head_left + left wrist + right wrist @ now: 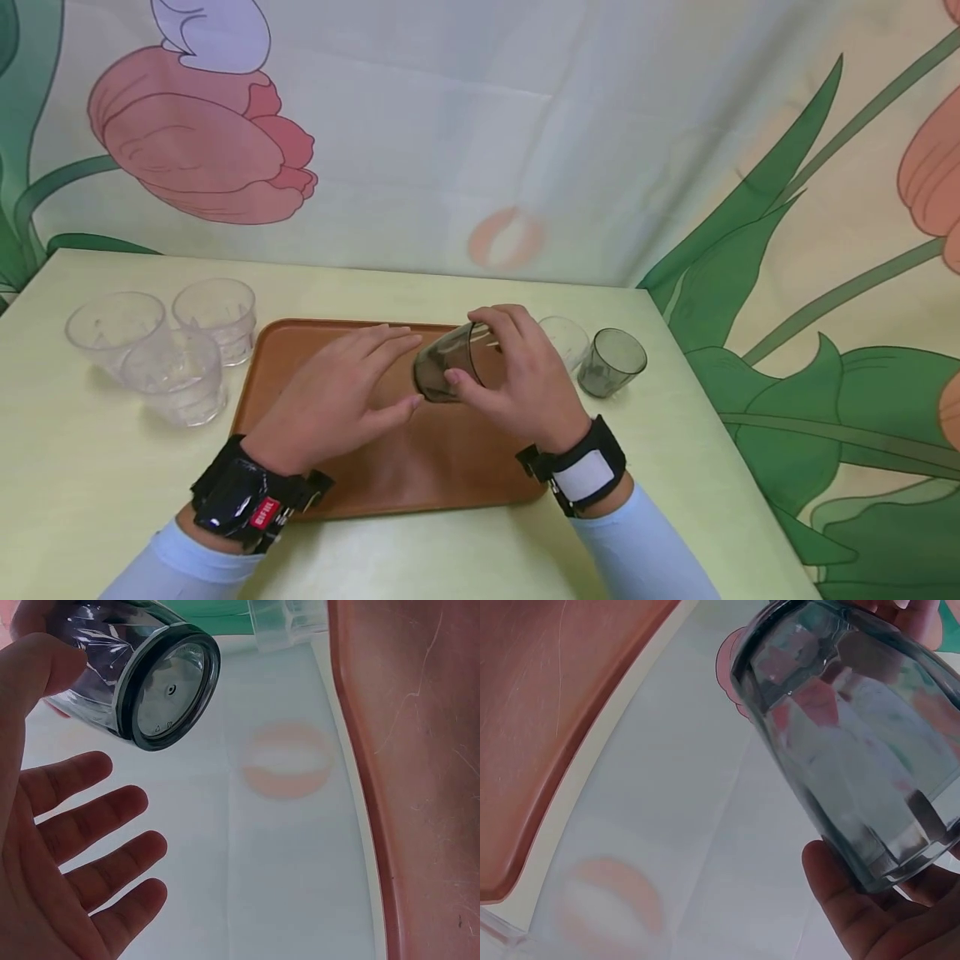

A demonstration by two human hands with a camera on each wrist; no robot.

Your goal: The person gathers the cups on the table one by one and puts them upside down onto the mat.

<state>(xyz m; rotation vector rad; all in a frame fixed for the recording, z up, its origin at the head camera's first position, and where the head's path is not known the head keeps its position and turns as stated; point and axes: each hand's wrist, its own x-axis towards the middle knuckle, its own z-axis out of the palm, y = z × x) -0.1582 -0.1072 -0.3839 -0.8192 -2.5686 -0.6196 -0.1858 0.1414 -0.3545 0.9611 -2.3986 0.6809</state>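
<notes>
A smoky grey drinking glass (444, 365) is tilted on its side above the brown tray (420, 479), base toward the left. My right hand (528, 379) grips it near the rim, thumb on the near side and fingers over the far side. My left hand (337, 392) is held at the base end with its fingers extended and spread. In the left wrist view, the thumb (45, 667) overlaps the side of the glass (176, 686), while the other fingers stay apart from it. The right wrist view shows the glass (855, 742) large, with fingertips at both ends.
Three clear glasses (183, 383) stand in a group left of the tray. To the right stand another smoky grey glass (611, 367) and a clear glass (566, 335) partly hidden behind my right hand. A printed curtain (420, 167) hangs behind the pale table (390, 558).
</notes>
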